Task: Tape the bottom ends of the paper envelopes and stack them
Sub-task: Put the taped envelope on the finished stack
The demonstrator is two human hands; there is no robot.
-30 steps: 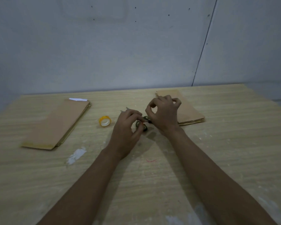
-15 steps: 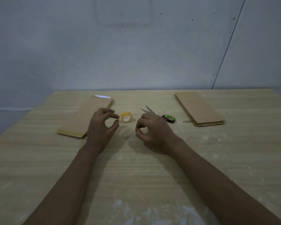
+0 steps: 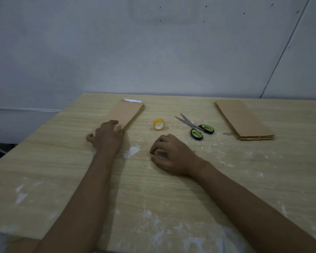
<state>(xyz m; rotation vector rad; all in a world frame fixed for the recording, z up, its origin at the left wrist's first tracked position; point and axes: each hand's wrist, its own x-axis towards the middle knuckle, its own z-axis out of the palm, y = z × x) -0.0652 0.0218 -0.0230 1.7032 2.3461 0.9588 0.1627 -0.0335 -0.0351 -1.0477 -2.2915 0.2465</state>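
Wooden table (image 3: 226, 179) — grey wall (image 3: 117, 52) (dim).

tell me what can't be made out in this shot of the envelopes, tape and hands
Head view, the only one:
- Near end of the left envelope stack: covered by the left hand, so any tape there is hidden.
- Right hand: fingers curl under; whether they pinch a tape strip is too small and dim to tell.
- Right envelope stack: envelope count unreadable at its edge.

Single head view, worn high, angled forward and down across wooden table (image 3: 171, 189) toward far grey wall (image 3: 153, 52) (forearms entering from near edge); moderately close.
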